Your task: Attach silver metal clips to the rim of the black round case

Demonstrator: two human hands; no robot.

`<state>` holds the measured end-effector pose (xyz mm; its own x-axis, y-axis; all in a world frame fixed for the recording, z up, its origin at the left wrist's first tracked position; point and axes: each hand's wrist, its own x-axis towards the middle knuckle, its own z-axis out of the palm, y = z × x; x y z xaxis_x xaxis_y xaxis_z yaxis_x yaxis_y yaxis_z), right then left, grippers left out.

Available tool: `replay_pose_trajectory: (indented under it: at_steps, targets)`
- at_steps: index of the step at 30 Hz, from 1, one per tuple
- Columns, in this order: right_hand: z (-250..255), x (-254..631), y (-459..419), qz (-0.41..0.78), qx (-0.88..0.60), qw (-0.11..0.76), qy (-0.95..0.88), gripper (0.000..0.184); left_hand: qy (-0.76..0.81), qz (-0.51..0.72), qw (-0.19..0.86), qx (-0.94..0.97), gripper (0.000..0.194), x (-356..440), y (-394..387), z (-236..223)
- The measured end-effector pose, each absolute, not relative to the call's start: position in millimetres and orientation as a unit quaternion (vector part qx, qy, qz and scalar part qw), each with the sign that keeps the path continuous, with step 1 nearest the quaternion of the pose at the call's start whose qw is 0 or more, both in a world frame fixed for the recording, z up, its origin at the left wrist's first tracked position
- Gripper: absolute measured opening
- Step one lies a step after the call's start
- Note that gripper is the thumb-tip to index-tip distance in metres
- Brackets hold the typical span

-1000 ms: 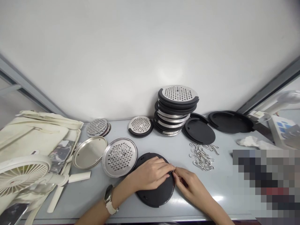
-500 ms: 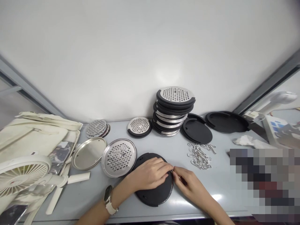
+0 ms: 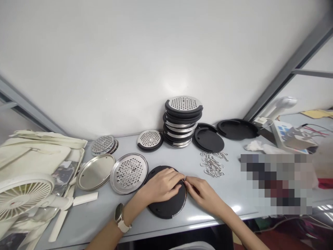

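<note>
A black round disc (image 3: 166, 208) with a thin shiny rim lies on the grey table, with a small hole near its lower edge. Across its top lies my left hand (image 3: 162, 185), holding it with the fingertips at the right rim. My right hand (image 3: 201, 191) is closed in a pinch at that same edge, fingertips against those of the left. A small silvery wire piece shows between the fingertips, mostly hidden. Beyond my right hand is a loose pile of metal wire clips (image 3: 212, 163). A silver perforated disc (image 3: 129, 173) sits just left of the black one.
Behind stand a tall stack of black and silver discs (image 3: 183, 121), a smaller perforated disc (image 3: 150, 139) and black lids (image 3: 209, 139). Plain metal lids (image 3: 96, 172), a white fan (image 3: 26, 198) and cream bags (image 3: 39, 156) are at left. White crumpled tissue (image 3: 255, 146) lies right.
The view has turned slightly right, so things appear further left. Both hands stay at the black disc's right rim, with hardly any change in their hold.
</note>
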<state>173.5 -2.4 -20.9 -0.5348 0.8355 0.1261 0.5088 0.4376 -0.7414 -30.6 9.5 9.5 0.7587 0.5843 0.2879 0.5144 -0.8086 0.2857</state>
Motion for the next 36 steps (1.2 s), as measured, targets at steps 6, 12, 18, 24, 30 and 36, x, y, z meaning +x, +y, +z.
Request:
replay_pose_trajectory:
  at_steps: [6,12,18,24,30,36]
  targets:
    - [-21.7,174.8,-3.9,0.317,-0.410,0.255,-0.816,0.030,0.290,0.197,0.087,0.933,0.027,-31.3,8.7,6.1]
    - [-22.8,176.2,-4.3,0.301,-0.401,0.261,-0.825,0.030,0.296,0.209,0.094,0.927,0.028,-30.9,7.4,4.3]
    - [-27.6,177.9,-5.0,0.277,-0.402,0.251,-0.836,0.031,0.306,0.215,0.097,0.922,0.025,-31.2,6.7,4.1]
    - [-28.9,176.8,-5.3,0.267,-0.402,0.254,-0.838,0.033,0.306,0.216,0.090,0.923,0.026,-31.9,6.6,2.4]
    - [-29.6,176.5,-5.1,0.260,-0.395,0.257,-0.843,0.031,0.308,0.202,0.072,0.927,0.028,-33.6,7.8,-0.7]
    - [-30.8,177.7,-4.4,0.259,-0.396,0.263,-0.841,0.032,0.321,0.186,-0.037,0.928,0.024,-27.1,2.1,12.1]
